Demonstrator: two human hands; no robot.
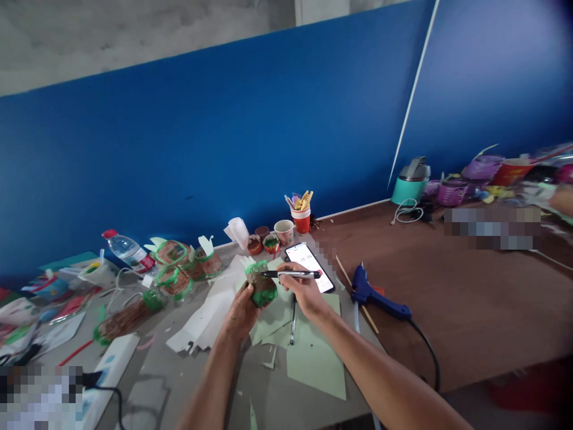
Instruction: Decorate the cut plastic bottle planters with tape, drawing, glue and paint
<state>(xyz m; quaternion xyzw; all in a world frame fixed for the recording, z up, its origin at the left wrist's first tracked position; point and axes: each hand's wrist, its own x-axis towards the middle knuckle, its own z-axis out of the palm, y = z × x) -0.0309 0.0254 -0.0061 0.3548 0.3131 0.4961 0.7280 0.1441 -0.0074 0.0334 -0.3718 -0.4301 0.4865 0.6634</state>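
My left hand [240,312] grips a small cup-shaped craft piece [264,291], brown with green around its edges, tilted above the table. In my right hand [301,290] is a black-and-white marker [290,274], lying roughly level with its tip at the craft piece. Whether the tip touches the surface I cannot tell. Just beyond my right hand a lit smartphone [326,278] lies on the table. Below my hands are light green paper sheets [317,373] and a pen [293,325]. White paper [203,316] spreads to the left.
A blue glue gun [380,297] with a black cord lies at right beside a thin stick. Several green-and-brown cups [173,280], a water bottle [129,254] and a power strip [111,376] are at left. Paint cups [271,242] stand behind; another person's hand [561,200] shows far right.
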